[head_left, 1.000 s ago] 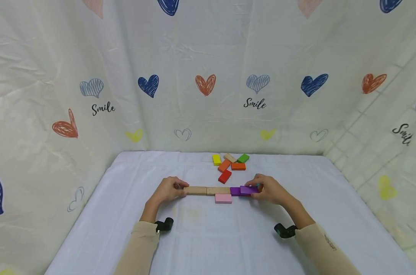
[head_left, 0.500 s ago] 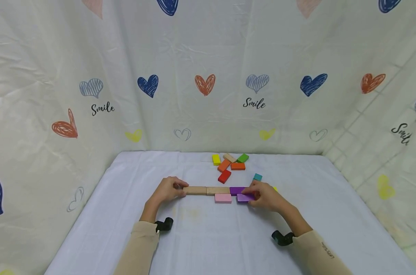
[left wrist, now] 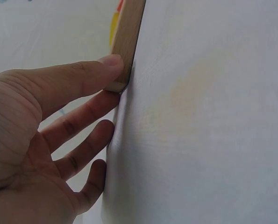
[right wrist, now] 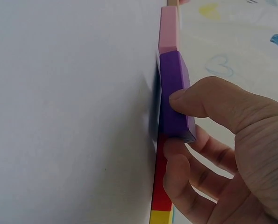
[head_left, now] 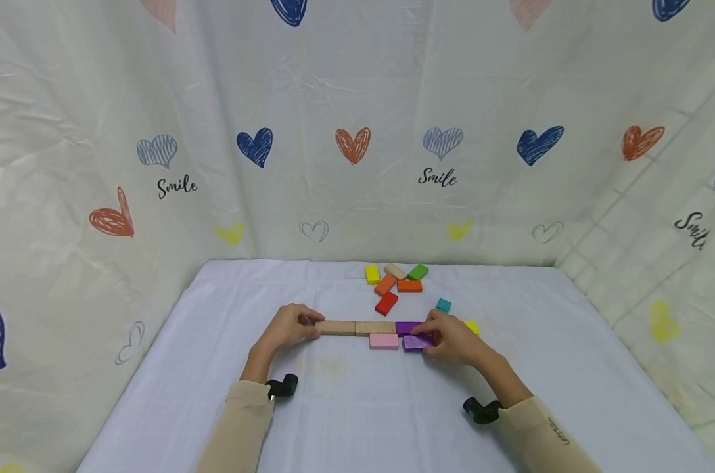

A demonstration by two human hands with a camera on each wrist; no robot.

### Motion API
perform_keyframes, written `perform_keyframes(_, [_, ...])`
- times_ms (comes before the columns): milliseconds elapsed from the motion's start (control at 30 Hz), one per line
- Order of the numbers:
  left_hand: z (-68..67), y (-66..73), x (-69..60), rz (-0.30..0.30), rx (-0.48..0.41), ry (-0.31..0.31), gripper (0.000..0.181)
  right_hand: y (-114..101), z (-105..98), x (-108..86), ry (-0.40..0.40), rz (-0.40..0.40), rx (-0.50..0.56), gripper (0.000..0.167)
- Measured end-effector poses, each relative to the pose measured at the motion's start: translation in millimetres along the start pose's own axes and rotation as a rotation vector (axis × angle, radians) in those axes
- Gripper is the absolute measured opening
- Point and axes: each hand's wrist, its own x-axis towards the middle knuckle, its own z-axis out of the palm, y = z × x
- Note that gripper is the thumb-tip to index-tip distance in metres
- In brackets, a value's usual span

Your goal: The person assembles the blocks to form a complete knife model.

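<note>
A row of blocks runs across the white cloth, with two plain wooden blocks (head_left: 336,328) at its left and a purple block (head_left: 406,328) beyond them. My left hand (head_left: 293,324) pinches the row's outer wooden block (left wrist: 129,42) at its left end. A pink block (head_left: 384,341) lies against the row's near side. Between thumb and fingers, my right hand (head_left: 455,338) holds a second purple block (right wrist: 174,88) just right of the pink one, slightly tilted. A red block (right wrist: 161,182) shows beyond it in the right wrist view, mostly hidden by the hand in the head view.
Loose blocks lie farther back: yellow (head_left: 372,275), wooden (head_left: 395,272), green (head_left: 418,272), two orange (head_left: 409,286) and red (head_left: 386,303). A teal block (head_left: 443,305) stands behind my right hand, and another yellow block (head_left: 472,327) shows to its right.
My right hand has brought the purple block from above the row toward me and left, down beside the pink block. The teal and right yellow blocks came into view. My left hand stayed put.
</note>
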Motion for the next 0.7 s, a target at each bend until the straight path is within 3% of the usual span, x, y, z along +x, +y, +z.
perform_keyframes(700, [-0.9, 0.2, -0.5, 0.005, -0.021, 0.003, 0.030, 0.9, -2.5, -5.2, -0.008, 0.064, 0.046, 0.025])
